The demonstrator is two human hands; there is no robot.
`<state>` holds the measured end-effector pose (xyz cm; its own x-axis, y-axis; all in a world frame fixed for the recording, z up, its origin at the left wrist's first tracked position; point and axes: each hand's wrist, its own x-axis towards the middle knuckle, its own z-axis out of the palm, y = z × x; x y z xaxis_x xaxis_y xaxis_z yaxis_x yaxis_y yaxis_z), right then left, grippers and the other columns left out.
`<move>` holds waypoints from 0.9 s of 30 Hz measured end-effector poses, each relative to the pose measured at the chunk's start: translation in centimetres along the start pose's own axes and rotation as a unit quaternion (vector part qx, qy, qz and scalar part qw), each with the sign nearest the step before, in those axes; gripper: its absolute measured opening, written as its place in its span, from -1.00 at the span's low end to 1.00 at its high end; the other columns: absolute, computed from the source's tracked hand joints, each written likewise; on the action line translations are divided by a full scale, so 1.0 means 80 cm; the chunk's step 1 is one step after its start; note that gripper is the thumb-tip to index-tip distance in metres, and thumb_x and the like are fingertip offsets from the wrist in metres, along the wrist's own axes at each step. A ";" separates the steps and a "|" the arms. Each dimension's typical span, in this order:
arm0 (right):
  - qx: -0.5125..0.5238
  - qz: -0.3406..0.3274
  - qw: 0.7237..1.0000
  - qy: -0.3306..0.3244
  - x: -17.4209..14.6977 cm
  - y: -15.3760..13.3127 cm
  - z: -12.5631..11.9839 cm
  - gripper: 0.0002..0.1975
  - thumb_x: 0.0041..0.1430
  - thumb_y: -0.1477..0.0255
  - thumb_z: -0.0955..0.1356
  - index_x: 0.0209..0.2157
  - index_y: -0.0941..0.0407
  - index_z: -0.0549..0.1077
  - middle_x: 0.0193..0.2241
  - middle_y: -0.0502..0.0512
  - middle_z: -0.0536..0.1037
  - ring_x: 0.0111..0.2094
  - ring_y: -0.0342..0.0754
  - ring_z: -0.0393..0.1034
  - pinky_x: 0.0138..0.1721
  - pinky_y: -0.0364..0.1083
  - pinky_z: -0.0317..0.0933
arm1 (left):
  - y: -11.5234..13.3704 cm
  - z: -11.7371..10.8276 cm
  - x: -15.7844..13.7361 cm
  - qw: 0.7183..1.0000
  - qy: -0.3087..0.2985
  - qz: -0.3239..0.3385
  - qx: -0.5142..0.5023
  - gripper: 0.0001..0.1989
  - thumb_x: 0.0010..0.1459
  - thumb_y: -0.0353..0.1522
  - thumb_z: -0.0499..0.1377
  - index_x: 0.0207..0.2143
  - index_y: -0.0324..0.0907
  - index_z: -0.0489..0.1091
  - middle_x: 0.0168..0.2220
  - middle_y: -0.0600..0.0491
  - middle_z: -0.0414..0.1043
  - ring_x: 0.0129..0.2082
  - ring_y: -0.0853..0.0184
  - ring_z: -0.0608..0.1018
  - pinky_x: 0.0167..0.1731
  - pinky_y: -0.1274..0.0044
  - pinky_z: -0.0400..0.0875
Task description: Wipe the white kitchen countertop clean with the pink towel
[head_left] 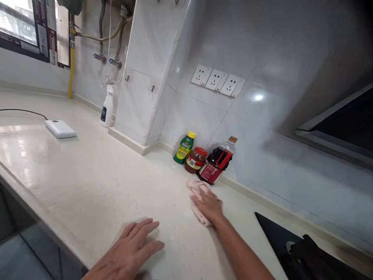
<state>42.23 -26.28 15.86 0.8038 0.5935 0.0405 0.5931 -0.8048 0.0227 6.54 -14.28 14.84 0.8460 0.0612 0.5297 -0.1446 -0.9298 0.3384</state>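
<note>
Pink cloth (199,216) flat on desk (140,182), just beside dark-sauce jug (212,171)! Right hand (209,205) presses on it, whether grip clenches, can't tell; left hand (132,247) released, fingers splayed. Wiping looks underway, unfinished: desk between hands seems speckled.

Glossy pale wall tiles (262,128) reflect one bright round light, beneath which runs a skirting; three white power sockets (215,80) sit in a tilted row. A tiled column (140,101) juts out beside a yellow pipe (71,70). Daylight fills the dark-framed window (19,23). Grey floor tiles (37,249) show lower left.
</note>
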 end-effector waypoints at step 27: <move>-0.028 0.121 0.989 0.085 -0.210 0.208 0.028 -0.32 0.34 0.14 0.00 0.31 0.14 0.27 0.26 0.26 0.28 0.22 0.29 0.16 0.17 0.20 0.12 | -0.011 0.011 0.003 0.996 0.059 -0.059 0.035 -0.67 0.38 -0.12 0.09 0.02 -0.08 0.48 0.17 -0.11 0.40 0.20 0.08 0.40 0.16 0.14 0.35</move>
<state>38.68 -49.62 13.33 0.8999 0.3775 0.2183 0.3765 -0.9252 0.0476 7.32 -13.74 13.97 0.7878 0.2104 0.5789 -0.0076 -0.9365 0.3506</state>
